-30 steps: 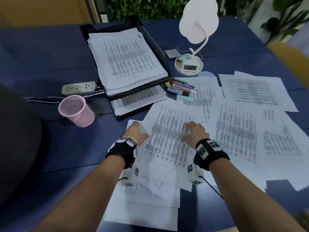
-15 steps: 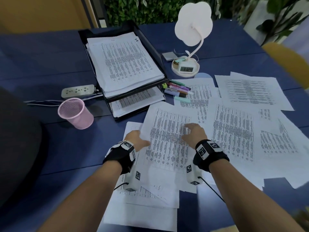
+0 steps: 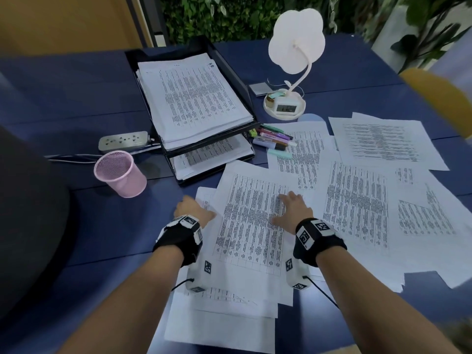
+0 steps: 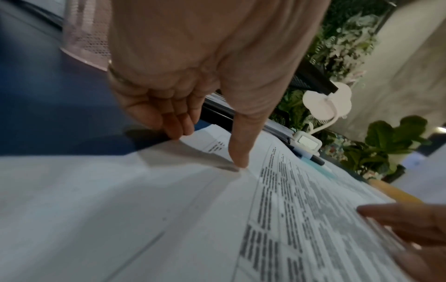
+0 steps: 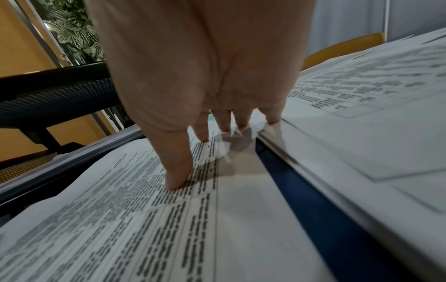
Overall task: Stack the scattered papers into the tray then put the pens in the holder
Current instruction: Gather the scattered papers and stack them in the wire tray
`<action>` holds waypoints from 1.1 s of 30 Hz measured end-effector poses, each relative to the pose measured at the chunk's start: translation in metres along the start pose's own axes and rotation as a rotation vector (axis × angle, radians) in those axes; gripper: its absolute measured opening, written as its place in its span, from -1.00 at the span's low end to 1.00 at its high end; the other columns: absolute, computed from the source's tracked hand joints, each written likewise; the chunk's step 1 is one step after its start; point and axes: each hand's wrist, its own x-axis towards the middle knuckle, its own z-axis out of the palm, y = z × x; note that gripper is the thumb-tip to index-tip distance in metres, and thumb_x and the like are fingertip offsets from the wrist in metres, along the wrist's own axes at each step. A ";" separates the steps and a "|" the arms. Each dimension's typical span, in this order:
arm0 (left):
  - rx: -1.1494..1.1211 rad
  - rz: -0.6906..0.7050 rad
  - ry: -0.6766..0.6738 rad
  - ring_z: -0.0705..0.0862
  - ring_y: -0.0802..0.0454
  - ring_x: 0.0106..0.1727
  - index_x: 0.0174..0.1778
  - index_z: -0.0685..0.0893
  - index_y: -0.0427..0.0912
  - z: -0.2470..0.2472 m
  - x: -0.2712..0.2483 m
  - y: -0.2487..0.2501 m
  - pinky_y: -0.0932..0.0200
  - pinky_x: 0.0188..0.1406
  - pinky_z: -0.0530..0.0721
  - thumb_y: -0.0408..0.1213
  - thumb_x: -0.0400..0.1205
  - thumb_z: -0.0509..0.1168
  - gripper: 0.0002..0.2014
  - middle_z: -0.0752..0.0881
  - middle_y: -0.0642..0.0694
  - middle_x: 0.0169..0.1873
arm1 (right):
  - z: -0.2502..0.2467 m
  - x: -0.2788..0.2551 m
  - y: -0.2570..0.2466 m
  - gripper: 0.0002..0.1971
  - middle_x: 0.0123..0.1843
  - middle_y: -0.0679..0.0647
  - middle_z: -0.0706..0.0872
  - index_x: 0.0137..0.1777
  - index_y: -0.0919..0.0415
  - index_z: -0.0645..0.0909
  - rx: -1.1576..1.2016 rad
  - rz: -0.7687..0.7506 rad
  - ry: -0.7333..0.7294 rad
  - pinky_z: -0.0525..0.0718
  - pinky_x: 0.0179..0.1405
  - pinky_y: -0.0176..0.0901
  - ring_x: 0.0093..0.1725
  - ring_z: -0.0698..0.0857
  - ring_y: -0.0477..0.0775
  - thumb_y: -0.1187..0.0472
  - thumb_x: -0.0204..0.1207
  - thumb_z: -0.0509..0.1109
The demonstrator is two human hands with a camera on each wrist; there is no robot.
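Observation:
Several printed sheets (image 3: 250, 221) lie scattered and overlapping on the blue table (image 3: 102, 238). My left hand (image 3: 191, 209) rests at the left edge of the pile; in the left wrist view the left hand (image 4: 208, 148) has its thumb tip on a sheet and its fingertips at the paper's edge. My right hand (image 3: 291, 209) lies flat on the top sheet, and the right hand (image 5: 205, 158) presses thumb and fingertips onto the print. A black two-tier tray (image 3: 229, 60) holds a paper stack (image 3: 194, 98). Several coloured pens (image 3: 274, 140) lie right of the tray. A pink mesh holder (image 3: 120, 175) stands to the left.
A power strip (image 3: 124, 141) with its cable lies behind the holder. A white lamp (image 3: 296, 42) on a clock base (image 3: 284, 106) stands behind the pens. A dark rounded object (image 3: 25, 213) sits at the left, a yellow chair (image 3: 439, 98) at the right.
Both hands stay on the sheets. The left hand has slid slightly left toward the pile's edge. The head view has shifted a little.

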 end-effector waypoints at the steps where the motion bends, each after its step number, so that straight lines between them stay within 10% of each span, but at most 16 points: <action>1: 0.035 0.001 -0.008 0.63 -0.25 0.20 0.23 0.49 -0.30 0.001 -0.001 0.000 -0.09 0.18 0.67 -0.04 0.30 0.53 -0.33 0.64 -0.26 0.18 | 0.000 -0.001 0.001 -0.20 0.67 0.06 0.10 0.62 -0.01 0.15 0.003 -0.005 0.000 0.24 0.55 0.31 0.67 0.04 0.15 -0.08 0.44 0.45; 11: 0.269 0.088 -0.026 0.52 -0.19 0.27 0.16 0.63 -0.17 0.008 0.000 0.002 0.04 0.24 0.43 -0.05 0.42 0.41 -0.56 0.62 -0.21 0.18 | 0.000 -0.003 0.002 -0.17 0.70 0.05 0.01 0.64 -0.01 0.09 -0.012 -0.021 -0.014 0.19 0.58 0.31 0.69 -0.04 0.15 -0.10 0.46 0.44; 16: -0.090 0.043 -0.084 0.66 -0.22 0.13 0.25 0.46 -0.31 0.003 0.001 -0.003 0.06 -0.04 0.63 -0.26 0.43 0.50 -0.47 0.65 -0.20 0.11 | 0.000 -0.004 0.003 -0.16 0.71 0.06 -0.03 0.65 -0.01 0.07 0.003 -0.024 -0.020 0.13 0.59 0.32 0.69 -0.08 0.15 -0.10 0.46 0.43; 20: -0.397 0.106 -0.157 0.69 -0.06 -0.04 0.07 0.69 -0.22 -0.002 0.001 -0.012 0.14 -0.04 0.61 -0.26 0.44 0.53 -0.69 0.75 -0.13 0.02 | 0.000 -0.004 0.004 -0.15 0.72 0.06 -0.08 0.67 -0.01 0.04 0.013 -0.025 -0.027 0.07 0.61 0.31 0.69 -0.12 0.14 -0.09 0.48 0.43; 28: -0.420 0.316 -0.066 0.71 -0.15 0.07 0.16 0.60 -0.22 0.007 -0.008 0.002 0.01 0.07 0.69 -0.39 0.55 0.40 -0.73 0.74 -0.18 0.06 | -0.001 -0.007 0.003 -0.10 0.72 0.04 -0.04 0.67 -0.01 0.04 0.100 -0.015 -0.017 0.03 0.61 0.30 0.69 -0.07 0.12 -0.07 0.43 0.48; 33: -0.626 0.380 -0.148 0.76 -0.07 0.06 0.17 0.62 -0.09 -0.019 -0.009 -0.004 -0.06 0.14 0.70 -0.43 0.52 0.43 -0.67 0.78 -0.07 0.03 | -0.008 -0.015 0.000 0.12 0.68 0.20 0.06 0.68 0.12 -0.10 0.597 0.092 0.278 0.23 0.57 0.14 0.64 0.15 0.21 -0.06 0.31 0.60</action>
